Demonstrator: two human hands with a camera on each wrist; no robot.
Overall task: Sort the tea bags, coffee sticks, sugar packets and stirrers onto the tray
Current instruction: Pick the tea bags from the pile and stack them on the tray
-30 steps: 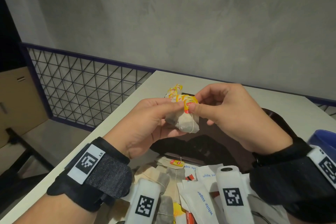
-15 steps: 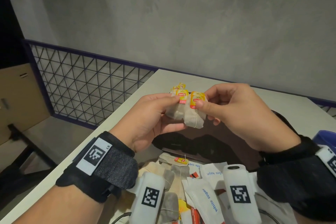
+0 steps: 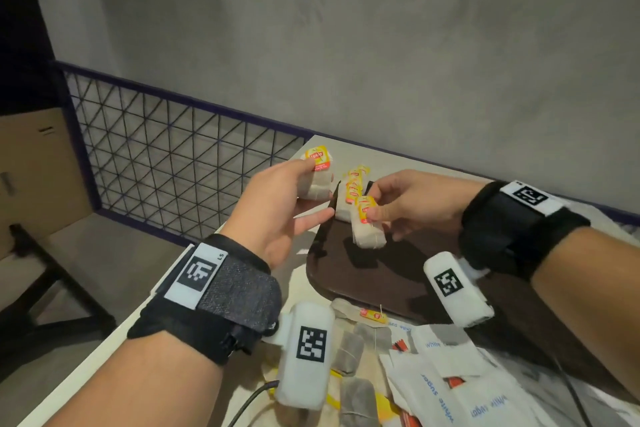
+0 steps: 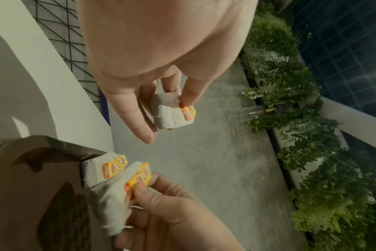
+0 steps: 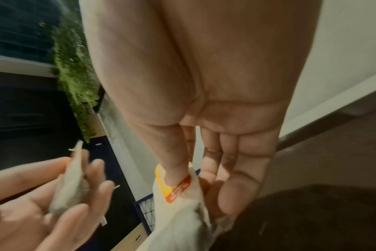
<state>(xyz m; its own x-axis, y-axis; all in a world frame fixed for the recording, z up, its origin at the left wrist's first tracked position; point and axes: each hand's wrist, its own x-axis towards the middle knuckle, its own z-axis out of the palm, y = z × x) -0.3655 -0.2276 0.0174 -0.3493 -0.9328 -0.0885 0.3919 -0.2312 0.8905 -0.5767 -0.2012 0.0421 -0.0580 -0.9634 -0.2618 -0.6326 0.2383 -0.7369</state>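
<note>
Tea bags occupy both hands at once, which reads as a way to feed the row at the tray's far corner one bag after another. The right hand (image 3: pixel 412 204) pinches a tea bag (image 3: pixel 367 227) by its yellow tag between thumb and forefinger, so the paper pouch hangs below the fingertips over the dark brown tray (image 3: pixel 388 274); gripping the tag seems to keep the pouch free to settle upright against the tea bags already standing (image 3: pixel 349 198) at the tray's far left corner, just beside it. The left hand (image 3: pixel 277 208) curls its thumb and fingers round a second tea bag (image 3: pixel 317 173), the tag at the top under the thumb and the pouch cradled against the fingers, held beyond the tray's left edge and apart from the row, likely waiting its turn. Nearer the person, off the tray, a mixed heap lies on the white table (image 3: pixel 194 291): loose tea bags (image 3: pixel 349 350), white sugar packets (image 3: pixel 446 388) and orange-marked sachets, perhaps coffee sticks; no stirrers can be made out
</note>
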